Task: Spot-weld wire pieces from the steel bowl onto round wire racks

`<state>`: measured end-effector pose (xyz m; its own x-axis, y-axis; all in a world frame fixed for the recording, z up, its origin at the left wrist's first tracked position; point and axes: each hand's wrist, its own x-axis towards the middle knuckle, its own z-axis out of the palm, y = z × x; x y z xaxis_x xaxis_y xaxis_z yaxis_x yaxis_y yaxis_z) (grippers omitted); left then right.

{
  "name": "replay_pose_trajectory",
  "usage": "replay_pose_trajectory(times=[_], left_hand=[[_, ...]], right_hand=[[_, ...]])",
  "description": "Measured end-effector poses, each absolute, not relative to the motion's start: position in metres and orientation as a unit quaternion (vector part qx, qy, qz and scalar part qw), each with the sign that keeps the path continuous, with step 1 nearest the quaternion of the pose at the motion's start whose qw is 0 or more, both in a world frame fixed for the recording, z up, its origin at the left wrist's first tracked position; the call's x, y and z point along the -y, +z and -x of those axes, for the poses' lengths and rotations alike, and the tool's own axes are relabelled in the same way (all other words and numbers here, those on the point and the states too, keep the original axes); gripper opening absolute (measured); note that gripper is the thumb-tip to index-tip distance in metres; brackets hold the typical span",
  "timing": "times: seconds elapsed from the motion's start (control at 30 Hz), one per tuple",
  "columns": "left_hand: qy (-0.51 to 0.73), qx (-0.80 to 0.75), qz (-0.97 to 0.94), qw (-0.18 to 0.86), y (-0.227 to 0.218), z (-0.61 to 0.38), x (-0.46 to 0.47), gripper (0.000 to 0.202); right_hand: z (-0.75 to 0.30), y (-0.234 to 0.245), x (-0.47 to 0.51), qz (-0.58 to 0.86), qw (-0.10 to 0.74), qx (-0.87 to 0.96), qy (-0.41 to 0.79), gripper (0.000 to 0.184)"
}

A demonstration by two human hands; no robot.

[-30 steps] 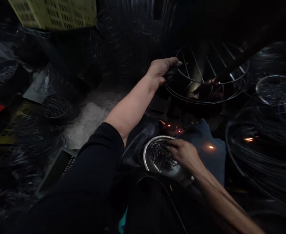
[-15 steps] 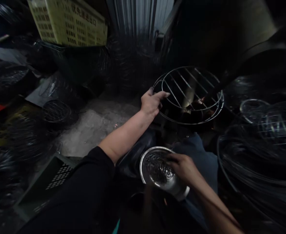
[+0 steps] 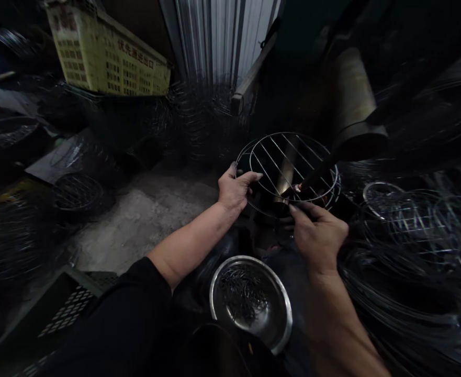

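A round wire rack (image 3: pixel 271 162) with parallel bars inside its rings is held at its left rim by my left hand (image 3: pixel 236 191), thumb over the top. My right hand (image 3: pixel 318 230) is closed in a pinch at the near rim of the rack; what lies between its fingertips is too small to make out. Just beyond those fingertips, a brass-coloured rod (image 3: pixel 287 170) and the dark tip of a machine arm meet at the rack's rim. Below my hands sits a steel bowl (image 3: pixel 271 319) with many short metal wire pieces (image 3: pixel 244 296) in it.
Wire racks (image 3: pixel 414 217) and wire coils (image 3: pixel 411 298) are heaped at the right. A thick cylinder (image 3: pixel 356 99) of the machine hangs above the rack. A yellow crate (image 3: pixel 108 57) stands back left, a green crate (image 3: pixel 57 309) front left. Grey floor (image 3: pixel 132 220) shows between.
My right hand has left the bowl and moved up to the near rim of the rack. My left hand still grips the rack. The view has shifted a little.
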<state>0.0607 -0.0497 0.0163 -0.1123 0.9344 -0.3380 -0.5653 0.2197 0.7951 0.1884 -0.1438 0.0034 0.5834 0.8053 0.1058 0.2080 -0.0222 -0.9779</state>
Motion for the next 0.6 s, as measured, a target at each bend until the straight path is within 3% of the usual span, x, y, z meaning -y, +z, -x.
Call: replay_pose_trajectory(times=[0.23,0.6], left_hand=[[0.587,-0.436,-0.229,0.643,0.019,-0.062,0.041,0.046],[0.572,-0.438,-0.220,0.658,0.017,-0.069,0.025,0.039]], right_hand=[[-0.175,-0.009,0.141,0.612,0.702,0.269,0.246,0.025],[-0.177,-0.020,0.137,0.607,0.707,0.289,0.216,0.021]])
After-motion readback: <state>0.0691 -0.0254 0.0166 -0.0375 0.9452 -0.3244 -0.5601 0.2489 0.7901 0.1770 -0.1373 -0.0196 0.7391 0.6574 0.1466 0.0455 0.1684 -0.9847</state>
